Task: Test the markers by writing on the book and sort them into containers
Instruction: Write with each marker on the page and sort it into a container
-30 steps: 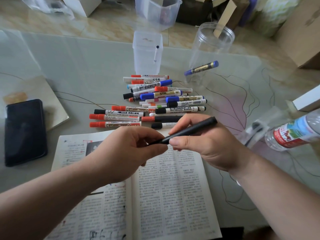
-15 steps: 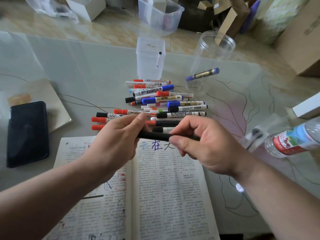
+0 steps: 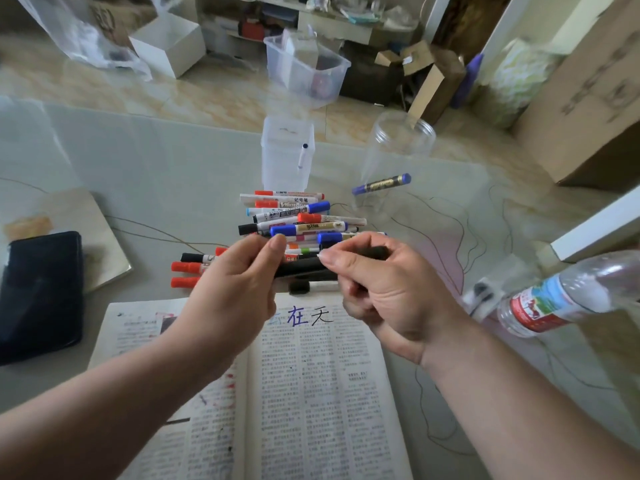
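Note:
A black marker (image 3: pixel 301 268) lies level between my two hands, above the top edge of the open book (image 3: pixel 311 393). My left hand (image 3: pixel 235 292) pinches its left end, and my right hand (image 3: pixel 377 289) grips its right part with curled fingers. Blue and black characters are written at the book's top margin. A pile of red, blue and black markers (image 3: pixel 294 220) lies just beyond my hands. Behind it stand a square clear container (image 3: pixel 287 157) holding one marker and a round clear jar (image 3: pixel 398 150) with a blue marker (image 3: pixel 381 184) inside.
A black phone (image 3: pixel 41 292) lies on a notebook (image 3: pixel 86 233) at the left. A plastic water bottle (image 3: pixel 568 296) lies on its side at the right, next to a white box edge (image 3: pixel 595 226). Boxes and a plastic tub (image 3: pixel 304 67) stand on the floor beyond the glass table.
Both hands rose from the page and moved toward the marker pile. The black marker went from tilted to level, and my left hand closed onto its left end.

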Available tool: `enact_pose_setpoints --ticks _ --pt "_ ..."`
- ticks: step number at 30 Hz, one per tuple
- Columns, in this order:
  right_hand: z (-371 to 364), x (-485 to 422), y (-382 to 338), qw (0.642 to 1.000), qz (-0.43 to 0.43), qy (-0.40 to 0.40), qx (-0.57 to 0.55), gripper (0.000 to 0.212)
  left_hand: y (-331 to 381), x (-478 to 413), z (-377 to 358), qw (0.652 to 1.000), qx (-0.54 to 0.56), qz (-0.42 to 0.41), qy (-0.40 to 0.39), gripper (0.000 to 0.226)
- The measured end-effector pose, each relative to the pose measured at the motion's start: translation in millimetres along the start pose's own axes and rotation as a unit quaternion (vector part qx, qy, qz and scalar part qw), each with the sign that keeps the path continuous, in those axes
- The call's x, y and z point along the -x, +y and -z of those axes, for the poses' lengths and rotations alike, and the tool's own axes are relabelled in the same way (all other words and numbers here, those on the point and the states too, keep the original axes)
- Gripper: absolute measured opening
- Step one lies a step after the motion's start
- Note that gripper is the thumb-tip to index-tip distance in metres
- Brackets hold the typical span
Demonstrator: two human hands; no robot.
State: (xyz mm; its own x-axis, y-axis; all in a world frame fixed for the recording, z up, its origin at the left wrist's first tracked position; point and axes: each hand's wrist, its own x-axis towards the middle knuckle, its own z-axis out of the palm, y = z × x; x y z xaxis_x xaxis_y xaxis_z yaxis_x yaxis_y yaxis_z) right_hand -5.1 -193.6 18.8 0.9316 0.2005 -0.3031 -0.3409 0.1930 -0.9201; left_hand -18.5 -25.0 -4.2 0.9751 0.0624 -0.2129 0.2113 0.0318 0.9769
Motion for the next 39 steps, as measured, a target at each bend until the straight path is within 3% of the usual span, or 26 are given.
enact_pose_setpoints --ticks 6,11,17,22,25,27,30,34,36,39 --pt "13.7 2.5 -24.0 0.988 0.102 0.113 -0.015 0.018 -2.5 0.2 3.0 0.996 -0.081 0.021 -0.021 0.043" --pt "24.3 -7.4 -68.4 0.936 0.219 0.273 0.046 0.004 2.0 4.4 0.8 0.997 -0.077 -0.005 -0.031 0.028" --pt "29.9 -55.4 -103.1 0.9 0.236 0.357 0.088 0.008 4.1 12.0 1.7 0.993 -0.111 -0.039 -0.015 0.011" --pt "40.2 -80.6 -96.6 0.909 0.211 0.348 0.093 0.007 5.4 5.8 5.6 0.992 -0.115 -0.046 -0.003 0.013" --pt "46.6 -83.4 -86.2 0.908 0.199 0.361 0.078 0.037 5.2 4.1 8.1 0.991 -0.125 -0.046 -0.004 0.014" --pt "46.6 -79.9 -74.3 0.903 0.189 0.369 0.116 0.03 4.2 3.2 10.0 0.99 -0.131 -0.049 -0.001 0.015" --pt "47.2 -70.7 -42.6 0.891 0.145 0.328 0.278 0.01 3.1 0.6 12.3 0.989 -0.141 -0.051 0.012 0.016" --pt "51.9 -62.0 9.6 0.812 0.034 0.177 0.555 0.01 1.8 -3.2 15.4 0.988 -0.144 -0.05 0.027 0.013" --pt "51.2 -55.8 26.8 0.777 -0.004 0.109 0.62 0.008 1.6 -4.4 16.3 0.989 -0.132 -0.047 0.04 0.013" --pt "49.2 -48.8 40.4 0.718 0.005 0.055 0.694 0.023 1.8 -6.9 18.5 0.995 -0.078 -0.028 0.058 0.016"
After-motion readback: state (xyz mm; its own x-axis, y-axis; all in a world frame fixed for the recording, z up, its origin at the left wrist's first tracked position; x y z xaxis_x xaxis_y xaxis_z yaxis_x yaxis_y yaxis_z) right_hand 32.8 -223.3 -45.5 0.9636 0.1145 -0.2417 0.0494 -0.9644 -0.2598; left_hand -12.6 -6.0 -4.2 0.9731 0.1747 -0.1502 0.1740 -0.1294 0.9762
